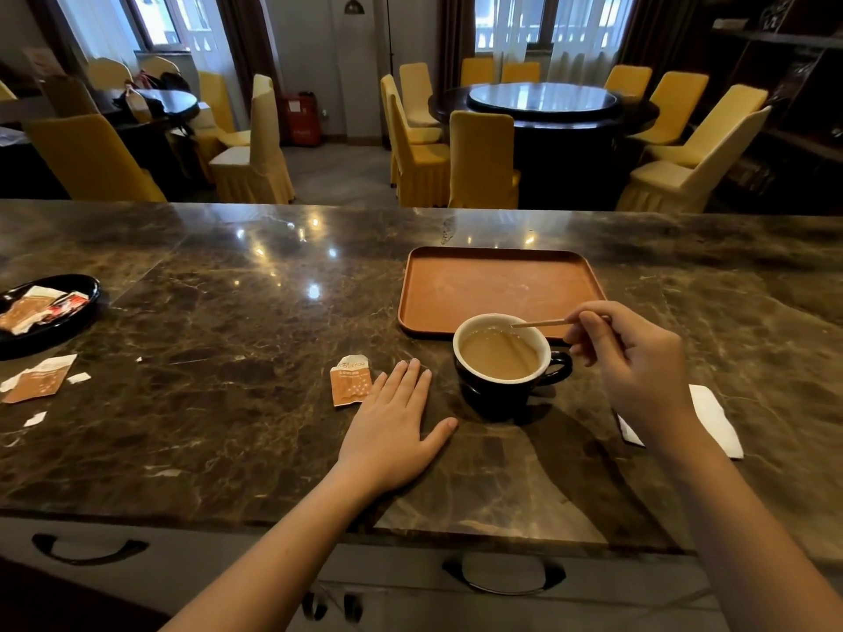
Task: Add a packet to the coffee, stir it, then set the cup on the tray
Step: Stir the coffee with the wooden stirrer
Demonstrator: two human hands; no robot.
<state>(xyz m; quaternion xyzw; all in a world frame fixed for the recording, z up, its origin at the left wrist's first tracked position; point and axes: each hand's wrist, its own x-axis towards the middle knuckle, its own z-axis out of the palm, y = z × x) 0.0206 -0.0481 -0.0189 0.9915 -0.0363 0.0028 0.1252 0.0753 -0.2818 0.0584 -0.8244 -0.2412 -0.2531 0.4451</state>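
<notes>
A black cup (511,385) with a white inside holds milky coffee and stands on the marble counter, just in front of the brown tray (499,285). My right hand (638,367) pinches a thin wooden stir stick (540,323) whose tip dips into the coffee at the cup's far rim. My left hand (397,426) lies flat on the counter, fingers apart, left of the cup. A torn orange packet (350,379) lies beside its fingertips.
A white napkin (711,417) lies under my right wrist. At the far left a black dish (68,321) holds several packets, and another torn packet (39,378) with paper scraps lies in front of it. Drawers sit below the counter edge.
</notes>
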